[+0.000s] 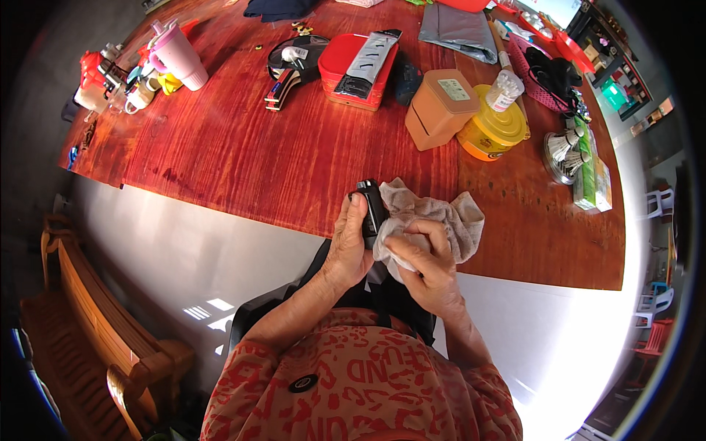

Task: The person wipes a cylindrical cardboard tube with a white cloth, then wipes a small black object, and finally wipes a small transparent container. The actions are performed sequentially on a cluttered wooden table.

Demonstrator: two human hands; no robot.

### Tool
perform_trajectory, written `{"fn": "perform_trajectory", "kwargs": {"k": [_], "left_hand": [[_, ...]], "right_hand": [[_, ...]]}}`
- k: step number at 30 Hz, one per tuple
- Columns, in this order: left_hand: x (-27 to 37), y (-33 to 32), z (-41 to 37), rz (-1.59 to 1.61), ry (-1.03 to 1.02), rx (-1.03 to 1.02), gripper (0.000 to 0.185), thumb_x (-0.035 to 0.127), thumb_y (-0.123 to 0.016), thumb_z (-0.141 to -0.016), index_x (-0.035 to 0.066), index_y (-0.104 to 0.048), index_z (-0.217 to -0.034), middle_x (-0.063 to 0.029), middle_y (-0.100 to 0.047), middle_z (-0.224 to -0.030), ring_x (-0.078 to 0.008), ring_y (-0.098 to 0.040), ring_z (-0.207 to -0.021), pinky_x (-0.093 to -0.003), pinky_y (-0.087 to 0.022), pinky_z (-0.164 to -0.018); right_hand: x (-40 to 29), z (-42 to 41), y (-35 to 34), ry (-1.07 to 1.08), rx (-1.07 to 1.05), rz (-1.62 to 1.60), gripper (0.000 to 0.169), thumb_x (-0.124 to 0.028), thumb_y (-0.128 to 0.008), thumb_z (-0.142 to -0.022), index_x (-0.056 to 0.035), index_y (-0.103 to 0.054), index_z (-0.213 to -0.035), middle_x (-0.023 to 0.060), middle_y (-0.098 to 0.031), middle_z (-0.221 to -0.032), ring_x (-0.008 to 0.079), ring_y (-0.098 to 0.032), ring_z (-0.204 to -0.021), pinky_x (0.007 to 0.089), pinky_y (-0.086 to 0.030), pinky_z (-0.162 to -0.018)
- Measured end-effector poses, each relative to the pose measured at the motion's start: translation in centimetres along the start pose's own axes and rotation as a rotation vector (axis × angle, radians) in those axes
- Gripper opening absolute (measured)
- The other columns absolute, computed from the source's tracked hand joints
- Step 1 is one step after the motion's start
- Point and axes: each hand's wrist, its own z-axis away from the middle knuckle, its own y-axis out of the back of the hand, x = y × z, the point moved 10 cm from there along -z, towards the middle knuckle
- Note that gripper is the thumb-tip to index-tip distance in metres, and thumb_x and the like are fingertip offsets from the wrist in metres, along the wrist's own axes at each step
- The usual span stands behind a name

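Note:
My left hand (350,237) grips a small black device (373,212) upright at the table's near edge, the thumb along its side. What kind of device it is, I cannot tell. Pinched in the fingers of my right hand (427,259) is a greyish-beige cloth (463,220), one bunched part of it against the lower right side of the device. The rest of the cloth spreads over the table edge to the right. My fingers and the cloth hide the device's lower end.
On the red-brown wooden table (220,154) stand a brown box (441,107), a yellow round tub (493,129) with a cotton-swab container, a red box (358,71), shuttlecocks (565,151) and a pink tumbler (179,55). A wooden bench (99,286) stands at the left.

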Motion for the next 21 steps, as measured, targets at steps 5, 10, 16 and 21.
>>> {"fn": "perform_trajectory", "kwargs": {"k": [5, 10, 16, 21], "left_hand": [[0.7, -1.2, 0.2, 0.104, -0.025, 0.031, 0.027, 0.037, -0.053, -0.097, 0.015, -0.049, -0.112, -0.0010, -0.060, -0.100, -0.0122, -0.061, -0.091, -0.0310, -0.055, -0.080], [1.0, -1.5, 0.4, 0.038, -0.024, 0.003, 0.032, 0.039, -0.058, -0.094, 0.013, -0.050, -0.111, -0.0015, -0.060, -0.096, -0.0125, -0.061, -0.085, -0.0300, -0.055, -0.074], [0.3, -2.8, 0.0, 0.113, 0.057, -0.102, 0.049, 0.057, -0.055, -0.090, 0.011, -0.055, -0.105, -0.0023, -0.061, -0.088, -0.0159, -0.062, -0.082, -0.0330, -0.054, -0.076], [-2.0, -0.8, -0.4, 0.175, 0.086, -0.031, 0.059, 0.061, -0.060, -0.085, 0.009, -0.061, -0.110, -0.0075, -0.065, -0.102, -0.0202, -0.063, -0.094, -0.0356, -0.053, -0.084]], "right_hand": [[-2.1, -0.7, 1.3, 0.066, 0.209, 0.199, 0.039, 0.008, -0.069, -0.074, -0.0120, -0.071, -0.107, 0.0097, -0.044, -0.115, 0.0248, -0.053, -0.100, 0.0314, -0.051, -0.077], [-0.5, 0.5, -0.1, 0.091, 0.082, 0.098, 0.039, 0.008, -0.065, -0.076, -0.0121, -0.071, -0.108, 0.0084, -0.046, -0.116, 0.0261, -0.056, -0.104, 0.0333, -0.052, -0.082], [2.1, 0.6, 3.6, -0.040, 0.242, 0.002, 0.046, 0.013, -0.062, -0.069, -0.0102, -0.070, -0.108, 0.0105, -0.051, -0.113, 0.0276, -0.057, -0.101, 0.0350, -0.050, -0.082], [-1.5, -0.1, 0.9, 0.113, 0.201, 0.013, 0.032, -0.001, -0.076, -0.068, -0.0107, -0.071, -0.098, 0.0080, -0.048, -0.114, 0.0252, -0.051, -0.104, 0.0348, -0.047, -0.084]]}}
